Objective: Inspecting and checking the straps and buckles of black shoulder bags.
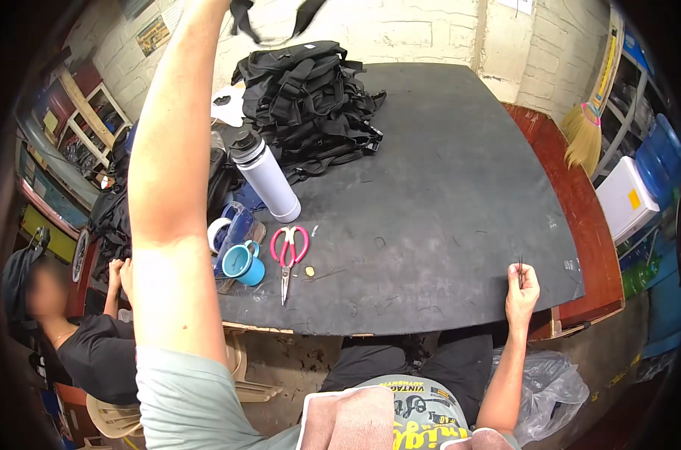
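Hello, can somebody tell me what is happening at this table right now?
A person sits at a dark work table. The left arm is raised high, and the hand leaves the picture at the top, near a black strap. The right hand rests at the table's near edge, pinching a small thin dark tool. A pile of black bags, a white bottle and pink scissors lie untouched.

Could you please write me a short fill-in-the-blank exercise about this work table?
1. The scissors have ___ handles.
2. The white bottle has a ___ cap.
3. The right hand pinches a thin dark tool at the table's ___ edge.
4. The blue mug lies left of the ___.

Missing words: red; black; near; scissors
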{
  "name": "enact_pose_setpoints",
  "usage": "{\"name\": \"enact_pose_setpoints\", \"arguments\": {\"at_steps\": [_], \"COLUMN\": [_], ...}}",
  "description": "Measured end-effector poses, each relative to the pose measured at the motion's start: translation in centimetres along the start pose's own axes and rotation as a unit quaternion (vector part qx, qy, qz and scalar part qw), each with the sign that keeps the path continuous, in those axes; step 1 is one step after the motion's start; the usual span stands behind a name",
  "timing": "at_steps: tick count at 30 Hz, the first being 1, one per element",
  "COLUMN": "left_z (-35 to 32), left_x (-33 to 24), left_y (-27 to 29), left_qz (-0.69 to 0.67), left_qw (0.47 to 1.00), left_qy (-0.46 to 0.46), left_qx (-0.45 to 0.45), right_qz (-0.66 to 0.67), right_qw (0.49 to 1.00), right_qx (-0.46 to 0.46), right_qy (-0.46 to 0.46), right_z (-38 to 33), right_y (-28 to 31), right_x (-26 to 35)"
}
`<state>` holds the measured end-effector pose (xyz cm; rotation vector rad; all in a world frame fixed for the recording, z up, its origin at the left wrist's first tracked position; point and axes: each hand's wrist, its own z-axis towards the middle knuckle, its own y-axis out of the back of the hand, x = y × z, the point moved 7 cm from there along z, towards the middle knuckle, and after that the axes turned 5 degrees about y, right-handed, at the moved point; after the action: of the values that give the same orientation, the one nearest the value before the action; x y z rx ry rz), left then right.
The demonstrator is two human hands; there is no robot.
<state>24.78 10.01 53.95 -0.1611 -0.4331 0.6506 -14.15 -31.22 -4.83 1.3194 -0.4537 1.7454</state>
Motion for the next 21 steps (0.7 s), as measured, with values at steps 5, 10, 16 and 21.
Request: {"name": "enact_pose_setpoints", "arguments": {"at_steps": [5, 10, 16, 21], "left_z": [-15.7, -30.8, -28.0, -24.5], "left_x": [4.5, 1.6, -1.7, -11.4], "left_y": [-4.5, -2.4, -2.1, -0.2], "left_qz": [0.181, 0.112, 0.2, 0.057], "left_qw": [0.848, 0.632, 0.592, 0.704], "left_qy": [0.196, 0.156, 0.183, 0.169], "left_qx": [0.457, 0.751, 0.758, 0.687], "right_qz": [-0.016, -0.105, -0.362, -0.331], "right_qw": [1.0, 0.994, 0.923, 0.934], "right_qx": [-0.002, -0.007, 0.041, 0.0], "right_qy": [0.009, 0.019, 0.119, 0.138], "right_z": [-0.2, -0.9, -1.0, -1.5], "right_y": [-0.4, -0.8, -2.0, -0.3], "right_x": [0.4, 1.9, 4.5, 5.0]}}
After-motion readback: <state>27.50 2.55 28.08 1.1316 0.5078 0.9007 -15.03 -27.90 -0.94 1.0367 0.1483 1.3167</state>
